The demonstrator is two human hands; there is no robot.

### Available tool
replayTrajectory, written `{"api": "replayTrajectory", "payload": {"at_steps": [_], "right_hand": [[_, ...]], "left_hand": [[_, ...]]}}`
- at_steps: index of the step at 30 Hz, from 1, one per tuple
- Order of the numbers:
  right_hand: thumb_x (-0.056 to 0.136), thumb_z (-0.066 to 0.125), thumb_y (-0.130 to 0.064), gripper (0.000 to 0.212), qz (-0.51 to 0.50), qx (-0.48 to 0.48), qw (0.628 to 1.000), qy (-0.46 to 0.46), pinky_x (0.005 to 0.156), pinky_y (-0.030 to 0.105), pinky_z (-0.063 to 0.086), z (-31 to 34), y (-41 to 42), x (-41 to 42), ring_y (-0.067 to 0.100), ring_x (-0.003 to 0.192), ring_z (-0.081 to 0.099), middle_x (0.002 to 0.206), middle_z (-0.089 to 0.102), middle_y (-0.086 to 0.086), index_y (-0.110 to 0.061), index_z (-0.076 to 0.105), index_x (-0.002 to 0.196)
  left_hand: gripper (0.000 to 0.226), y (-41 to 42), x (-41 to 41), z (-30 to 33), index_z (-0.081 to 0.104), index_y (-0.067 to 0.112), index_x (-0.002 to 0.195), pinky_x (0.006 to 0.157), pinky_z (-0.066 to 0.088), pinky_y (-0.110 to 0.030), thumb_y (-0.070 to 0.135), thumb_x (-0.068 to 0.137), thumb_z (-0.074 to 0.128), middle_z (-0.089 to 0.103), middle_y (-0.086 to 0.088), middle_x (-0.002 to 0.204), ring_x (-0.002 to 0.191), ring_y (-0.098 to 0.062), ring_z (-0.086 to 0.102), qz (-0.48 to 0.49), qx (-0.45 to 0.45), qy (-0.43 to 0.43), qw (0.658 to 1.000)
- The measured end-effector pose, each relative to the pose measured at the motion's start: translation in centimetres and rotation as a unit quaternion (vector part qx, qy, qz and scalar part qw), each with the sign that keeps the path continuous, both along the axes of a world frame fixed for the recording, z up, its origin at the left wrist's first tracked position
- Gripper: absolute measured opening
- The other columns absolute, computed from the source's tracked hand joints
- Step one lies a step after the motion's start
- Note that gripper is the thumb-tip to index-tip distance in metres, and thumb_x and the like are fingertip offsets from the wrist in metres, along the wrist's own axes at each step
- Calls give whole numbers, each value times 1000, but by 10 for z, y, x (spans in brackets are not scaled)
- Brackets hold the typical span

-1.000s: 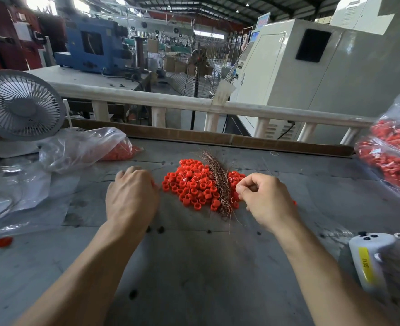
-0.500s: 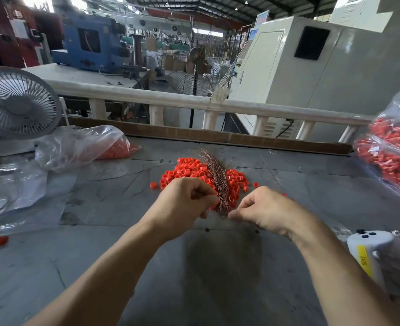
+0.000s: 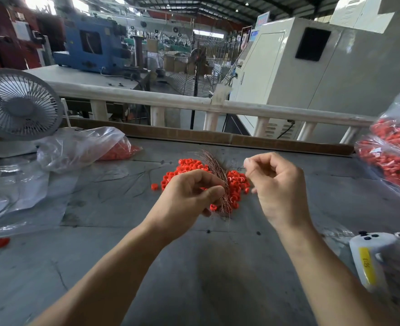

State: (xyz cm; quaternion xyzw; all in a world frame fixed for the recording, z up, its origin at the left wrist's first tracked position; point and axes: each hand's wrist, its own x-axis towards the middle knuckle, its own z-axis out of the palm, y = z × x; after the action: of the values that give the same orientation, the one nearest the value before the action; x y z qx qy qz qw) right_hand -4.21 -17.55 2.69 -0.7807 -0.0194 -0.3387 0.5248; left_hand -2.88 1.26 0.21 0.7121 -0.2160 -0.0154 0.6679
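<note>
Bench (image 3: 194,274): wire bundle (image 3: 214,164) by L grip (image 3: 189,198)

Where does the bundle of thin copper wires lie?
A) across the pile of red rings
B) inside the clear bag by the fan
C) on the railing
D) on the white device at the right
A: the wires lie on top of the rings, across the middle of the pile.

Big factory hall behind a scuffed grey worktable (image 3: 206,267)
Daylight comes in under the dark steel roof trusses (image 3: 218,5). A white railing (image 3: 265,111) runs past the table's far edge and a white desk fan (image 3: 17,104) sits at the left. Further back there's a blue machine (image 3: 90,50), a pedestal fan (image 3: 196,55) and a big cream cabinet (image 3: 335,67).
</note>
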Motion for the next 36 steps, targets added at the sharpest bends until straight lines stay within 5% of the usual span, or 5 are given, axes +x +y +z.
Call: {"api": "replayTrajectory", "payload": {"at_steps": [4,8,13,20,36], "right_hand": [[100,65,-11,10,77,232,968,-52,53,28,59,5,6,-1,23,87,78,90,79,7,-12,65,90],[102,61,-10,10,64,287,949,-115,56,30,59,12,1,-1,24,68,75,78,75,6,-13,62,92],[99,68,-22,8,-23,30,990,-139,55,29,49,8,-6,-4,13,61,62,74,70,-3,-26,70,92],[92,76,-27,3,-9,-250,964,-91,65,39,56,7,13,-11,12,75,68,82,73,-11,-27,80,93],[90,80,-26,2,23,-341,938,-47,65,29,49,6,21,-13,9,74,60,76,66,-11,-25,79,88]], "left_hand": [[8,-1,1,-2,72,12,101,67,59,-36,6,95,70,78,-8,88,83,-30,75,5,2,-3,1000],[11,1,1,-2,70,11,104,66,60,-35,5,94,70,78,-8,86,73,-24,75,10,11,3,1000],[12,2,2,-1,73,9,105,68,61,-35,4,94,70,76,-12,84,69,-23,73,35,-40,25,998],[9,3,2,5,74,9,102,61,58,-36,9,93,72,71,-5,72,62,-19,66,42,-110,37,992],[21,6,-7,9,67,33,88,50,44,-18,12,91,68,64,9,66,51,-3,54,130,92,-111,981]]}}
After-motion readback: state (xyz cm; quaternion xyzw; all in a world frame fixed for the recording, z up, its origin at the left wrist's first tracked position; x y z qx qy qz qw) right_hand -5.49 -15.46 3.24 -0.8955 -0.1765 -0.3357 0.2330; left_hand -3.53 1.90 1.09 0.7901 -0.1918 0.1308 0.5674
